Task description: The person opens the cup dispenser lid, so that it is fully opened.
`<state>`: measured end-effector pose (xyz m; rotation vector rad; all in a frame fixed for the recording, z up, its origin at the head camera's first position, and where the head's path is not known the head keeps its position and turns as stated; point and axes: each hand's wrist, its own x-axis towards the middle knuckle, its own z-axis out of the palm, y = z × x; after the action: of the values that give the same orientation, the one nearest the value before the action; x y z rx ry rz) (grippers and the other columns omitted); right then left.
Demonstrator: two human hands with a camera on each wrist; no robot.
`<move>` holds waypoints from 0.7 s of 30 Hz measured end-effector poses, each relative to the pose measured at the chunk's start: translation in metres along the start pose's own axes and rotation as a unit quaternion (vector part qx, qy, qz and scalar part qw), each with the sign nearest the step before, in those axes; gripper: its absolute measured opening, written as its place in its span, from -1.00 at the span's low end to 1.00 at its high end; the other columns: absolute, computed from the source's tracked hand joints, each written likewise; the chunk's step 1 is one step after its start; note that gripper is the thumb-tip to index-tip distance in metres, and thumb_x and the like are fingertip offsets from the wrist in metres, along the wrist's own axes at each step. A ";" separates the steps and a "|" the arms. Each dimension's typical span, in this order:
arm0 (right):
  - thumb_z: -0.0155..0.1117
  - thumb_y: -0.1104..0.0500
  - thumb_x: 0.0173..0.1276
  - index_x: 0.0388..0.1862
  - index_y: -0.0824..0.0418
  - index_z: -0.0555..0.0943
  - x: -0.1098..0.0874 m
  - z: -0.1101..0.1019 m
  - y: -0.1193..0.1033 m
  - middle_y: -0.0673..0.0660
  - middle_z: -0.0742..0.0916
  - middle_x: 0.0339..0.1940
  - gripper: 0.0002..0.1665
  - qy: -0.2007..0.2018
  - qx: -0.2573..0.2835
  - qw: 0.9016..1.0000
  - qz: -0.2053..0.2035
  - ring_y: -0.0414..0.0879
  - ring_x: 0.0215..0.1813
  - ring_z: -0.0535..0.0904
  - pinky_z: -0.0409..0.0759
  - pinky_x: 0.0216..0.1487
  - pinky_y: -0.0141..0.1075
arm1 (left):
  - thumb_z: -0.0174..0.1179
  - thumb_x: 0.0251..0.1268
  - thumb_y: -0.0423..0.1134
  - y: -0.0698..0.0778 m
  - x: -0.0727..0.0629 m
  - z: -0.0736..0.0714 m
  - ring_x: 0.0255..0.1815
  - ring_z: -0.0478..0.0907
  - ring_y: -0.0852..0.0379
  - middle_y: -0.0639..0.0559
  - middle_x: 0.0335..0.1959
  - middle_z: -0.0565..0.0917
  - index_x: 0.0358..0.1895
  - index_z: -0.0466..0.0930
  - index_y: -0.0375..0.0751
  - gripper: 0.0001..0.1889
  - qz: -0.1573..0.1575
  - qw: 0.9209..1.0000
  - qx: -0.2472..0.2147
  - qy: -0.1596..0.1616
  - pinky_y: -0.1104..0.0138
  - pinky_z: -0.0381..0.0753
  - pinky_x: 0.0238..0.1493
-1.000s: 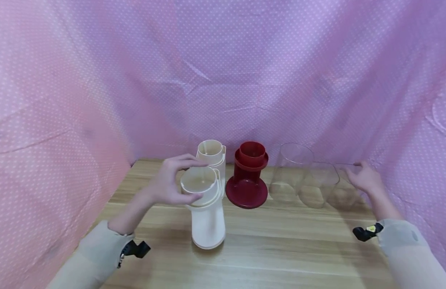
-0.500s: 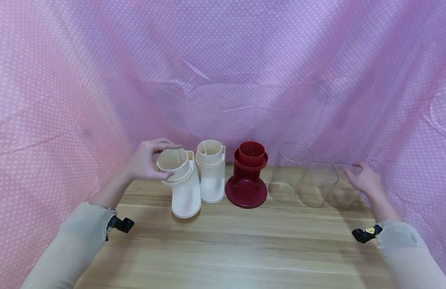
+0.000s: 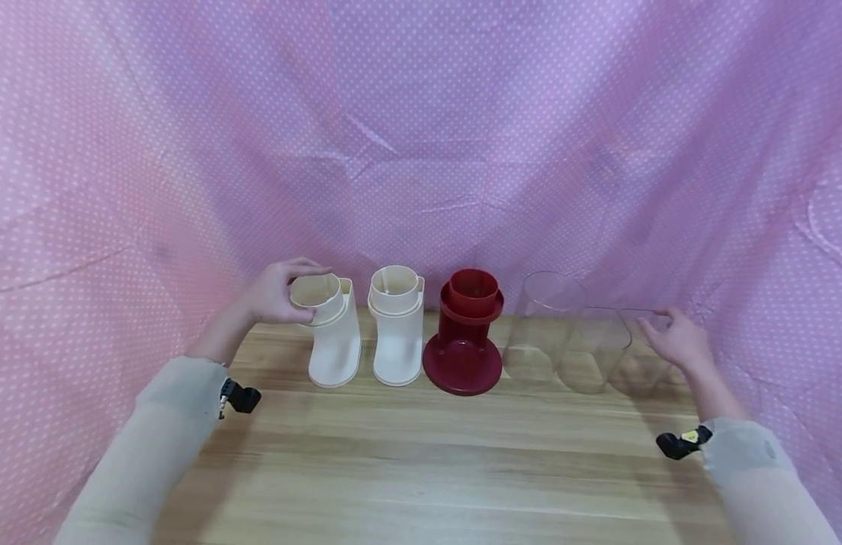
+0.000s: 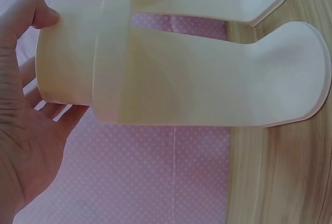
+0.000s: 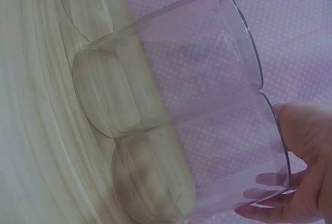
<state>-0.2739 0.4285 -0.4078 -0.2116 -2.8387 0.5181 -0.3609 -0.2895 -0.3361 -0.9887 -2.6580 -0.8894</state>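
My left hand (image 3: 274,291) grips the round collar of a cream-white plastic stand (image 3: 335,356), which is upright at the left end of a row. In the left wrist view, the thumb of the left hand (image 4: 26,136) lies on the collar of that stand (image 4: 176,79), with the other fingers behind it. A second, similar white stand (image 3: 398,348) is just right of it. Far to the right, my right hand (image 3: 683,341) holds the top rim of a clear cylinder (image 5: 228,156). In the right wrist view, several fingers of the right hand (image 5: 306,167) show through its transparent wall.
A red stand (image 3: 464,367) with a round base is in the middle of the row. Two more clear cylinders (image 3: 540,333) stand between it and the right hand. Pink dotted cloth (image 3: 421,151) hangs around the wooden table (image 3: 421,469).
My left hand has moved the white stand leftward and back, from in front of the other white stand to the row's left end. The right hand has stayed on its cylinder.
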 end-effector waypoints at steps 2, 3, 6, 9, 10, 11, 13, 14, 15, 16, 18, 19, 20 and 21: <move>0.02 -0.12 0.66 0.39 0.53 0.39 0.000 0.001 0.001 0.75 0.59 0.16 -0.26 0.004 0.000 1.000 -0.001 0.68 0.14 0.54 0.53 0.15 0.45 | 0.53 -0.16 -0.30 -0.002 0.003 0.001 0.00 0.62 -0.14 -0.26 0.23 0.71 0.35 0.66 -0.26 -0.21 0.004 1.000 -0.003 0.001 0.06 0.59 0.02; 0.02 -0.13 0.66 0.39 0.52 0.39 -0.001 0.001 0.001 0.76 0.59 0.16 -0.26 0.004 0.001 1.000 0.000 0.68 0.14 0.54 0.53 0.15 0.45 | 0.52 -0.16 -0.30 -0.003 0.004 0.001 -0.08 0.61 -0.14 -0.27 0.23 0.70 0.35 0.65 -0.27 -0.22 0.007 1.000 -0.007 0.000 0.11 0.56 -0.06; 0.02 -0.13 0.66 0.40 0.52 0.38 -0.002 0.002 -0.001 0.75 0.58 0.19 -0.25 0.002 0.003 1.000 0.003 0.67 0.15 0.54 0.53 0.16 0.45 | 0.49 -0.16 -0.31 -0.006 0.008 0.002 0.03 0.64 -0.15 -0.30 0.23 0.70 0.34 0.65 -0.31 -0.22 0.016 1.000 -0.017 -0.001 0.16 0.58 -0.04; 0.03 -0.14 0.66 0.40 0.52 0.39 -0.003 0.001 -0.004 0.74 0.59 0.19 -0.25 0.001 0.005 1.000 0.005 0.66 0.15 0.55 0.54 0.14 0.43 | 0.46 -0.18 -0.34 -0.007 0.011 0.003 0.15 0.63 -0.23 -0.34 0.23 0.69 0.33 0.64 -0.36 -0.22 0.020 0.999 -0.035 -0.006 0.05 0.61 0.11; 0.03 -0.14 0.65 0.40 0.51 0.40 -0.003 0.001 -0.005 0.73 0.60 0.18 -0.25 0.001 0.006 1.000 0.005 0.66 0.15 0.55 0.55 0.14 0.43 | 0.46 -0.19 -0.35 -0.008 0.012 0.003 0.24 0.60 -0.25 -0.34 0.23 0.69 0.33 0.64 -0.37 -0.22 0.021 0.999 -0.038 -0.007 -0.01 0.59 0.21; 0.03 -0.13 0.65 0.40 0.51 0.40 -0.003 0.001 -0.007 0.73 0.60 0.18 -0.25 0.001 0.007 1.000 0.005 0.65 0.15 0.56 0.56 0.13 0.43 | 0.45 -0.19 -0.36 -0.008 0.012 0.003 0.28 0.59 -0.27 -0.35 0.23 0.69 0.33 0.63 -0.39 -0.22 0.020 0.999 -0.041 -0.008 -0.08 0.57 0.29; 0.04 -0.13 0.65 0.39 0.52 0.40 -0.003 0.002 -0.010 0.73 0.60 0.17 -0.25 0.000 0.009 1.000 0.004 0.65 0.14 0.56 0.56 0.12 0.42 | 0.45 -0.19 -0.36 -0.009 0.013 0.002 0.30 0.58 -0.30 -0.36 0.24 0.68 0.33 0.63 -0.40 -0.21 0.019 0.999 -0.042 -0.011 -0.20 0.53 0.34; 0.03 -0.13 0.65 0.40 0.53 0.39 -0.003 0.002 -0.011 0.74 0.60 0.17 -0.25 -0.001 0.010 1.000 0.004 0.65 0.14 0.56 0.56 0.12 0.43 | 0.45 -0.19 -0.35 -0.009 0.013 0.002 0.31 0.57 -0.31 -0.36 0.24 0.68 0.33 0.63 -0.41 -0.21 0.019 0.999 -0.039 -0.012 -0.23 0.52 0.35; 0.02 -0.13 0.65 0.40 0.54 0.39 -0.002 0.003 -0.012 0.74 0.59 0.18 -0.24 -0.002 0.010 1.000 0.003 0.65 0.14 0.56 0.57 0.12 0.43 | 0.44 -0.20 -0.34 -0.010 0.013 0.002 0.31 0.57 -0.32 -0.36 0.24 0.68 0.33 0.63 -0.41 -0.21 0.018 0.999 -0.036 -0.013 -0.26 0.51 0.36; 0.02 -0.13 0.65 0.40 0.54 0.38 -0.002 0.003 -0.013 0.74 0.59 0.18 -0.24 -0.002 0.011 1.000 0.002 0.65 0.15 0.56 0.57 0.12 0.43 | 0.44 -0.20 -0.33 -0.010 0.013 0.001 0.30 0.57 -0.33 -0.36 0.23 0.68 0.33 0.63 -0.40 -0.21 0.017 0.999 -0.034 -0.014 -0.27 0.51 0.36; 0.01 -0.14 0.66 0.40 0.55 0.38 -0.001 0.004 -0.014 0.74 0.59 0.18 -0.23 -0.003 0.011 1.000 0.002 0.65 0.15 0.56 0.56 0.13 0.43 | 0.44 -0.19 -0.32 -0.010 0.013 0.000 0.31 0.57 -0.33 -0.36 0.24 0.68 0.34 0.63 -0.39 -0.21 0.015 0.999 -0.031 -0.017 -0.29 0.50 0.35; 0.00 -0.14 0.66 0.40 0.55 0.38 -0.001 0.004 -0.015 0.74 0.59 0.18 -0.23 -0.003 0.011 1.000 0.003 0.65 0.15 0.56 0.56 0.13 0.43 | 0.44 -0.19 -0.32 -0.010 0.012 -0.001 0.32 0.57 -0.34 -0.36 0.25 0.68 0.34 0.62 -0.39 -0.21 0.014 0.999 -0.032 -0.019 -0.29 0.49 0.36; -0.01 -0.14 0.66 0.41 0.55 0.37 0.000 0.004 -0.015 0.74 0.58 0.19 -0.22 -0.005 0.010 1.000 0.003 0.66 0.16 0.55 0.56 0.14 0.44 | 0.43 -0.18 -0.33 -0.009 0.012 -0.001 0.34 0.56 -0.35 -0.37 0.26 0.67 0.35 0.62 -0.40 -0.21 0.014 0.999 -0.033 -0.020 -0.29 0.48 0.37; -0.01 -0.14 0.66 0.42 0.55 0.36 0.000 0.004 -0.015 0.74 0.58 0.19 -0.22 -0.008 0.009 1.000 0.004 0.67 0.16 0.54 0.55 0.15 0.45 | 0.41 -0.17 -0.35 -0.009 0.012 -0.001 0.37 0.53 -0.36 -0.38 0.29 0.65 0.37 0.60 -0.40 -0.20 0.014 0.999 -0.040 -0.021 -0.26 0.49 0.36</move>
<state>-0.2768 0.4134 -0.4055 -0.2162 -2.8480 0.5504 -0.3758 -0.2893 -0.3352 -1.0722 -2.6554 -0.9873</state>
